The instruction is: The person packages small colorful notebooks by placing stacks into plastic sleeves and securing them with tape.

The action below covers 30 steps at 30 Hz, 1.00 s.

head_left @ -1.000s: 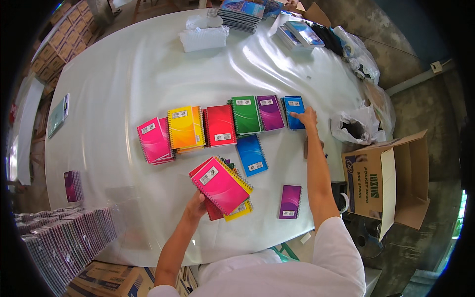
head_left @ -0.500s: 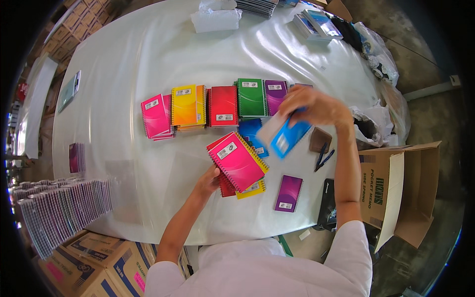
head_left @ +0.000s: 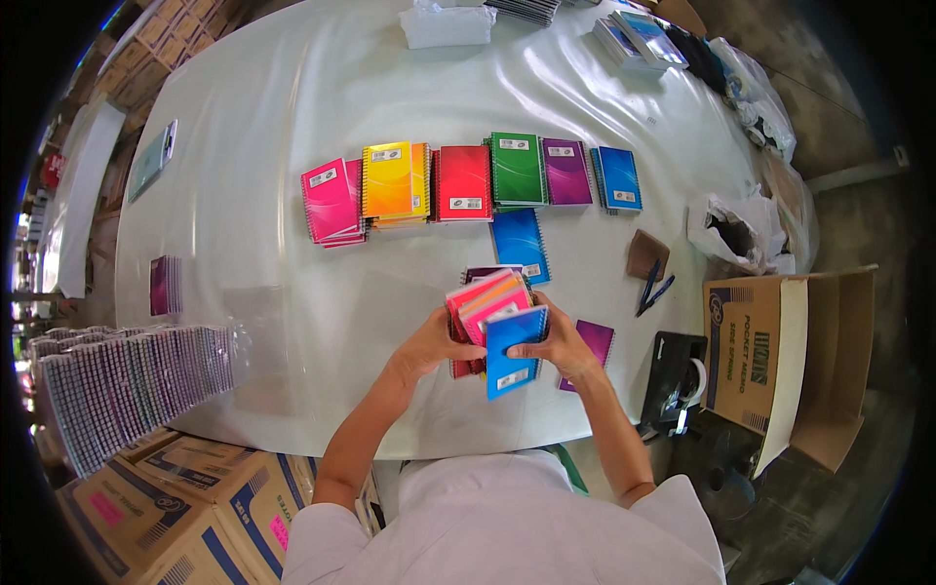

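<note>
Close in front of me, both hands grip a fanned bundle of small spiral notebooks. A blue notebook (head_left: 509, 366) lies on top, with pink notebooks (head_left: 492, 300) and a red one behind. My left hand (head_left: 431, 343) holds the bundle's left side; my right hand (head_left: 563, 346) has its thumb on the blue cover. Beyond stands a row of notebook piles: pink (head_left: 331, 202), yellow (head_left: 387, 185), red (head_left: 462, 178), green (head_left: 516, 171), purple (head_left: 568, 175) and blue (head_left: 620, 178). Another blue notebook (head_left: 520, 237) lies below the green pile. A purple notebook (head_left: 596, 341) is partly hidden by my right hand.
To the right are a brown wallet-like item (head_left: 646, 254), dark pens (head_left: 652, 292), a black tape dispenser (head_left: 673, 375) and an open cardboard box (head_left: 749, 361). Many spiral notebooks (head_left: 136, 390) stand packed at the left edge, above cartons (head_left: 185, 497). A white plastic bag (head_left: 736, 232) lies far right.
My right hand has come down from the blue pile with a blue notebook, now on the bundle. The bundle has turned more upright, and both hands now hold it.
</note>
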### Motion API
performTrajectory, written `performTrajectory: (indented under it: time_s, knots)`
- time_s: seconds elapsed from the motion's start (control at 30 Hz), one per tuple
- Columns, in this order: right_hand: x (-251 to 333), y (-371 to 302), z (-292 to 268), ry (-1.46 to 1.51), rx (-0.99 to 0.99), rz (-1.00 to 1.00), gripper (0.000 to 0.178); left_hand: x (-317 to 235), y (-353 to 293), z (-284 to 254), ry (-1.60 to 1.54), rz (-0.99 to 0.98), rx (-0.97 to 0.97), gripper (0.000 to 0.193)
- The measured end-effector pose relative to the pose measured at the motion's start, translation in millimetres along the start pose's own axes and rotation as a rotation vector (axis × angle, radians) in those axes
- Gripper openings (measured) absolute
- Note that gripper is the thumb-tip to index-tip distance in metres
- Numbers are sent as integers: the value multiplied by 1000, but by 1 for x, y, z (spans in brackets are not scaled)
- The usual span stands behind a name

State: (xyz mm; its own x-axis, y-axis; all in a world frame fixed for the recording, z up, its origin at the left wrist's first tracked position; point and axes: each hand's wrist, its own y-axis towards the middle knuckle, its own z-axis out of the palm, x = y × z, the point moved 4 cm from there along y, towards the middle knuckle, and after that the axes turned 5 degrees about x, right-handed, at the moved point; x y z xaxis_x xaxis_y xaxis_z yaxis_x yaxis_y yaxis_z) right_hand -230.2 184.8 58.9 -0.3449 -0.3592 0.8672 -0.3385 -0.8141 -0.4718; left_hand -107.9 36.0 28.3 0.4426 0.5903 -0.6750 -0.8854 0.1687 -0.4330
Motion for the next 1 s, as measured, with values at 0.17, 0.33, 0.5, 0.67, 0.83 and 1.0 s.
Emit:
performTrajectory:
  time_s: [0.17,0.33,0.5,0.67,0.83,1.0]
  knots:
    - [-32,-10,36,7,-129,-331,86,-22,-47,1,675,395,-203,100]
    - [-63,12,70,-226,-95,-550,96,15,-54,-46,577,698,-115,115]
    - [-92,24,93,-169,-289,-507,114,21,-36,-37,281,661,-94,125]
    - [-66,9,91,-199,-301,-498,106,17,-39,-33,248,556,-64,122]
    - [-77,20,94,-246,-342,-499,94,23,-39,-49,415,656,-60,106]
    - [-80,9,102,-237,-318,-611,79,22,-64,-59,726,398,-13,76]
